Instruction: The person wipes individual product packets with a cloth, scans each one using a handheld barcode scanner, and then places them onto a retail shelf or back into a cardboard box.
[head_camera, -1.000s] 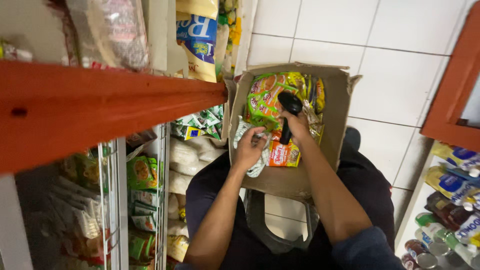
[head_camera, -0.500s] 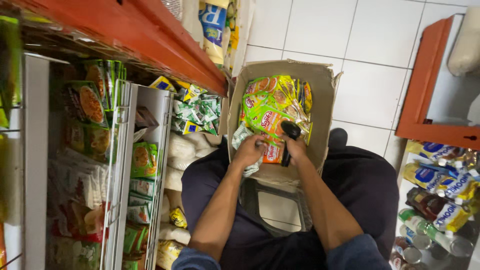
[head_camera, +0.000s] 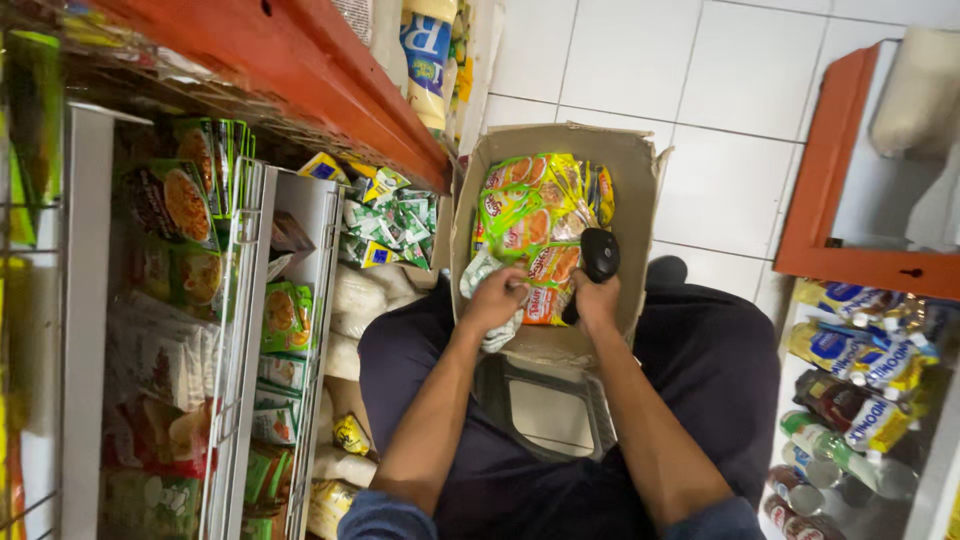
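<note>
Two hands busy: left hand (head_camera: 497, 298) pinches a soft, crinkly snack packet (head_camera: 545, 305) at the cardboard box's (head_camera: 640, 200) near edge; right hand (head_camera: 592, 300) clenches a black scanner (head_camera: 598, 255). Light stuff, I'd grab edges.

Small grocery shop aisle. Wire racks (head_camera: 240, 330) on one side packed with snack and noodle packets (head_camera: 180, 200), orange shelf (head_camera: 300, 70) overhead, bottles (head_camera: 850, 350) on the opposite shelf, white tiled floor (head_camera: 740, 130), open carton (head_camera: 555, 240) of stock packets.
</note>
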